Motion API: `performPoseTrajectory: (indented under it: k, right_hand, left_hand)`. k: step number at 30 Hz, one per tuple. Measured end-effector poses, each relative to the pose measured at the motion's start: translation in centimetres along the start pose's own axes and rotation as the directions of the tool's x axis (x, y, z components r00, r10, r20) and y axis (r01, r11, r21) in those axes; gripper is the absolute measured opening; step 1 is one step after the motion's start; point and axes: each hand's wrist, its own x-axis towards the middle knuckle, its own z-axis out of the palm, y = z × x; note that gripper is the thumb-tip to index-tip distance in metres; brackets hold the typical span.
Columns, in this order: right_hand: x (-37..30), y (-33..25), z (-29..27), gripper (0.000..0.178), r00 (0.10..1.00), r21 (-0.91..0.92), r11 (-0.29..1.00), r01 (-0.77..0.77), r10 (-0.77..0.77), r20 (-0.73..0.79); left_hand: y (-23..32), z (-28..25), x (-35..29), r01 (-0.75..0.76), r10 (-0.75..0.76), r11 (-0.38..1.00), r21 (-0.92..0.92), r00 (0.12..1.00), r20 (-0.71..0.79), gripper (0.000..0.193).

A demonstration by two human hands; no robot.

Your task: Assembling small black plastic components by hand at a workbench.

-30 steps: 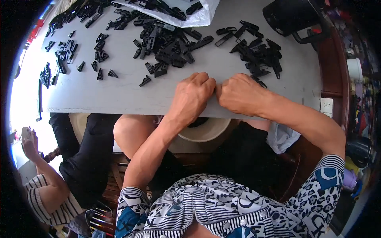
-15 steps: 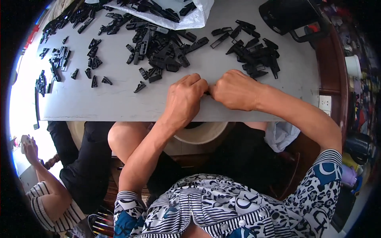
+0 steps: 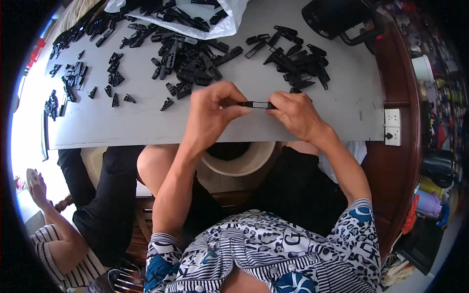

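Up to half a second ago, balled knuckle to knuckle with little more than a dark sliver showing between; now turned at the wrists and eased slightly apart. Holding one slim black piece (image 3: 253, 104) between left hand (image 3: 211, 115) and right hand (image 3: 300, 117), lengthwise across the gap, over the near part of the grey table (image 3: 117, 129). Pinched at the left end between thumb and fingertips, with the palm side turned into view; gripped at the right end by curled fingers, with the tip hidden. Marked mid-length by a pale rectangle (perhaps a window onto the table, perhaps an insert; too small to tell). To be read, probably, as a shift from hard pressing to a lighter, two-ended hold, with the piece exposed at last; impossible to tell whether altered by the handling. No clear difference in the middle heap (image 3: 187, 66) or the heap on the right (image 3: 295, 63), beyond a slide across the view, likely from a head turn. Below the table edge, more in sight than before of a pale tub (image 3: 239, 173) with dark contents.
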Motion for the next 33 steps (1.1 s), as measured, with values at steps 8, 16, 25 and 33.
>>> performPoseTrajectory:
  k: [8,16,25,33]
  right_hand:
    - [-1.4,-1.4,-1.3,0.025,0.995,0.002,0.995,0.102,-0.102,-0.011]
    - [-2.1,-3.0,0.4,0.020,0.996,-0.114,0.991,0.075,-0.079,-0.034]
    - [-2.6,-5.1,1.1,0.019,0.998,-0.091,0.995,-0.046,0.049,0.037]
    - [-7.0,-5.3,9.4,0.010,1.000,-0.143,0.990,0.014,-0.012,0.018]
  left_hand:
    - [-0.5,0.8,0.6,0.422,-0.245,0.726,-0.543,0.897,0.369,0.023]
    - [-0.2,1.7,-0.3,0.443,-0.352,0.834,-0.330,0.887,0.301,0.012]
    - [0.4,0.1,-0.4,0.265,-0.253,0.962,-0.070,0.957,0.144,0.014]
    - [0.4,-3.0,-0.5,-0.025,0.446,0.637,0.770,0.827,-0.343,0.027]
